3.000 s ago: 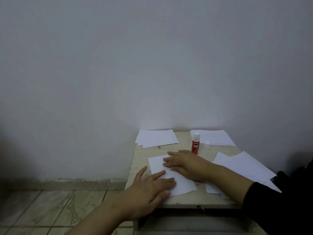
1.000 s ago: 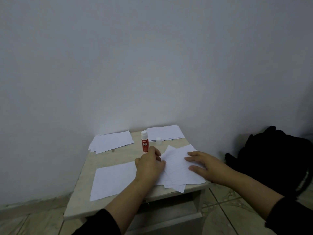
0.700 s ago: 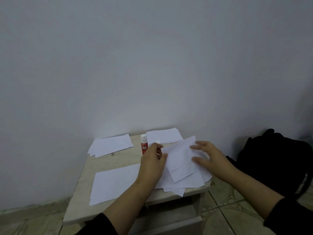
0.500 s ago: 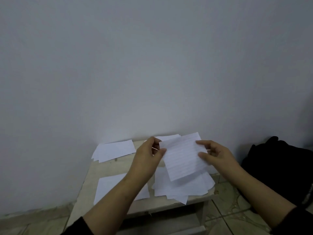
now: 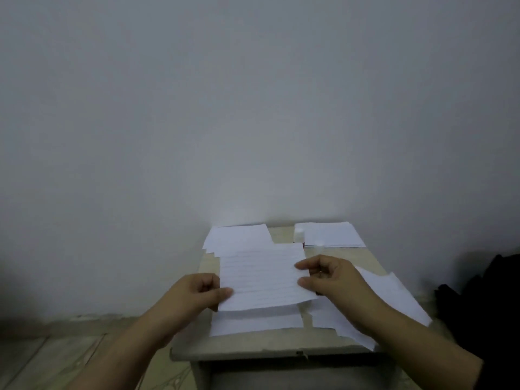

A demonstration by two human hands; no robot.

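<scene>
A lined white sheet [image 5: 261, 274] is held up above a small beige table [image 5: 253, 351]. My left hand [image 5: 197, 294] pinches its left edge between thumb and fingers. My right hand [image 5: 332, 277] pinches its right edge. Beneath it a plain white sheet [image 5: 256, 322] lies flat near the table's front. A spread pile of white sheets [image 5: 394, 299] lies under my right forearm at the table's right side. The glue stick [image 5: 298, 235] stands behind the held sheet, only its white top showing.
Two paper stacks lie at the table's back, one on the left [image 5: 236, 237] and one on the right [image 5: 332, 235]. A small clear cap [image 5: 318, 245] sits by the right stack. A black bag [image 5: 484, 299] rests on the floor to the right. A pale wall stands directly behind the table.
Both hands lifted the lined sheet off the right pile and carried it leftward over the plain sheet. The view swung right, bringing the table to the centre.
</scene>
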